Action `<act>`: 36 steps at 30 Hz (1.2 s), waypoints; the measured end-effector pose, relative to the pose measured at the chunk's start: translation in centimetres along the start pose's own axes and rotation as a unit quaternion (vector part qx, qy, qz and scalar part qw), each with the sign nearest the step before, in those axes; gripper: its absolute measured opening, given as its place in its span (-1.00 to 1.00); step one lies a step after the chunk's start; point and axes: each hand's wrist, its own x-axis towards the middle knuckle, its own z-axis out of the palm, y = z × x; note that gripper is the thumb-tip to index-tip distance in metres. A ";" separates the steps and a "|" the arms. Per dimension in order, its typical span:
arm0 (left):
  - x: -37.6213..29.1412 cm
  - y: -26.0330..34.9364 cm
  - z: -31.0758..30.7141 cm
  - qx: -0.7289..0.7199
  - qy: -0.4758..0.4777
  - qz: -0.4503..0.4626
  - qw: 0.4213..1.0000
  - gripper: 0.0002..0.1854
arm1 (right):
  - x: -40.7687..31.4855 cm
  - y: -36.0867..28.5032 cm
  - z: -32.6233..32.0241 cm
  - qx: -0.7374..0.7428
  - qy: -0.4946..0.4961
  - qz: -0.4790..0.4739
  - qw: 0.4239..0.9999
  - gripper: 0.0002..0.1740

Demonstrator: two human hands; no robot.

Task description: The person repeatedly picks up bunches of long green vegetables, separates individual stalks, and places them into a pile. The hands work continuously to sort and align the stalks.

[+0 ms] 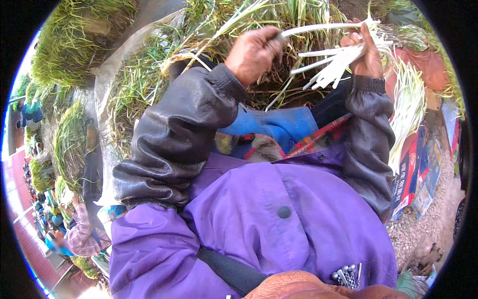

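Note:
My left hand [255,54], slightly blurred, is closed around the left end of a long white stalk [317,28] of a scallion-like vegetable. The stalk runs across to my right hand [364,52], whose raised fingers pinch its other end. A bunch of white stems [330,67] is also gripped in that right palm, the cut-looking ends fanning down and to the left. Below and right of this hand, a pile of pale stalks [409,108] droops over a reddish surface. Beneath both hands lies a heap of green and dry leafy plants [272,80], partly hidden by my sleeves.
Plastic sheeting [108,71] edges the heap at left. Further green bundles [74,142] lie beyond it. A person in a checked shirt [84,231] sits at far left. Printed bags [409,175] lie on gravel [414,239] at right. A blue cloth [269,123] covers my lap.

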 end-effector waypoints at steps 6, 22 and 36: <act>-0.7 -0.3 2.0 0.193 0.026 0.106 0.975 -0.86 | -1.7 5.8 2.0 -0.077 0.019 0.008 0.997 -0.45; 2.1 -4.8 -11.5 0.551 -0.016 -0.183 0.814 -0.62 | -2.0 4.9 2.3 0.035 0.025 -0.068 0.997 -0.75; -2.4 0.3 -6.5 -0.130 0.054 -0.131 0.981 -0.69 | -2.8 4.1 3.5 0.041 -0.041 -0.094 0.994 -0.67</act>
